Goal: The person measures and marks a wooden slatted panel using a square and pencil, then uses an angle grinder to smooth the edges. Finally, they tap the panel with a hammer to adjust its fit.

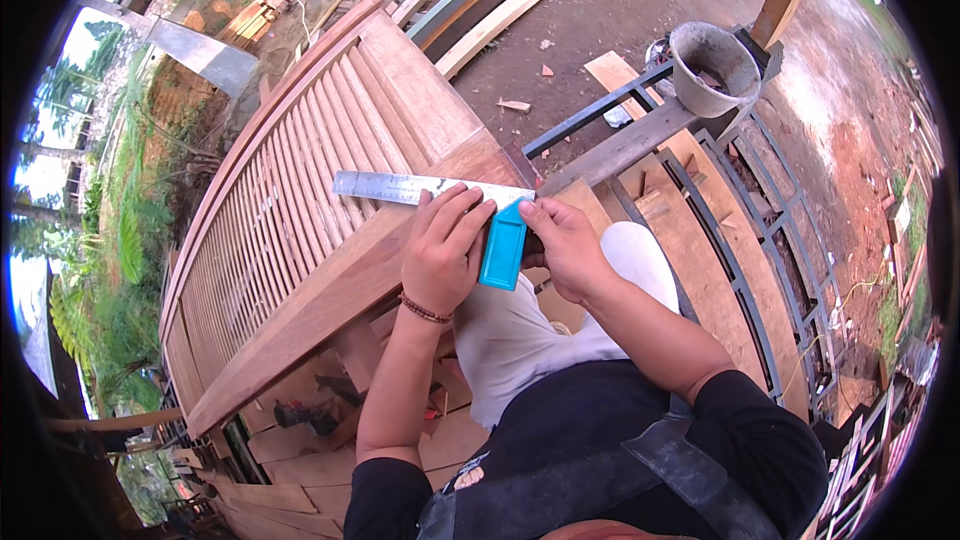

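Observation:
A try square lies across the corner of a slatted wooden shutter panel (340,270). Its metal ruler blade (375,186) reaches left over the frame and the slats. The turquoise handle (503,248) hangs over the panel's near edge. My right hand (568,252) grips the handle near its joint with the blade, thumb on top. My left hand (440,250) bends over the near frame rail, its fingers together and pressing the blade onto the wood. The left thumb is hidden. A beaded bracelet (426,309) circles my left wrist.
To the right, a grey bucket (715,70) stands on a wooden beam (620,148). Dark metal frames (770,230) and plywood boards (700,275) lie beside my legs. Long planks (530,5) rest on the ground beyond the panel. Below it, a dark power tool (305,417) sits among boards.

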`<state>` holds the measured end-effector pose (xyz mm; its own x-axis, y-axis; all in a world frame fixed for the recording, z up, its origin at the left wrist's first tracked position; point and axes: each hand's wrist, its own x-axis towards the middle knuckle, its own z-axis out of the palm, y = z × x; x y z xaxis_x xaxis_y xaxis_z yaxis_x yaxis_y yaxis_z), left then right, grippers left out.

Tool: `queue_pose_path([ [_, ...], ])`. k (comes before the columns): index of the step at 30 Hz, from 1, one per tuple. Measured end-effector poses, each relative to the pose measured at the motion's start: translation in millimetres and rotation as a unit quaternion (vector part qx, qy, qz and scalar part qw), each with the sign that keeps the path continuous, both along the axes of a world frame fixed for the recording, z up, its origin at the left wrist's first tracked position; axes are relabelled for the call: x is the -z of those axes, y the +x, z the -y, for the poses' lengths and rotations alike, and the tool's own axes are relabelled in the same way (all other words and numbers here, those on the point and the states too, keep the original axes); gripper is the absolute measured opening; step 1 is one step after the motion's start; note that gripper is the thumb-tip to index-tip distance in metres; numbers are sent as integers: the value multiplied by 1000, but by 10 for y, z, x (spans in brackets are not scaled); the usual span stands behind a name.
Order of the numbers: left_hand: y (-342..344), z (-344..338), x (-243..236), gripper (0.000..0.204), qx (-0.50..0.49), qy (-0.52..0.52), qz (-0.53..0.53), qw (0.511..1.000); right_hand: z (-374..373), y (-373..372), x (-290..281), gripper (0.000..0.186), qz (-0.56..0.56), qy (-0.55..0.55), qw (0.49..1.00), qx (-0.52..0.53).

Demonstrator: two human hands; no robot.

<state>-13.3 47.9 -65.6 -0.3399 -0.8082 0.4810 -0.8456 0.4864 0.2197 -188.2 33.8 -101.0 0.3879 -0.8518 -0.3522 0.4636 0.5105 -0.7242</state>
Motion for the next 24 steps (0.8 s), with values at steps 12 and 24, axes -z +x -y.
queue_pose_path([
  [12,-12,87,2,34,1,8,-25,1000,99,-20,67,29,8,-25,1000,-14],
  [24,-31,75,21,34,-7,-9,-33,999,93,-30,41,28,15,-26,999,-10],
])
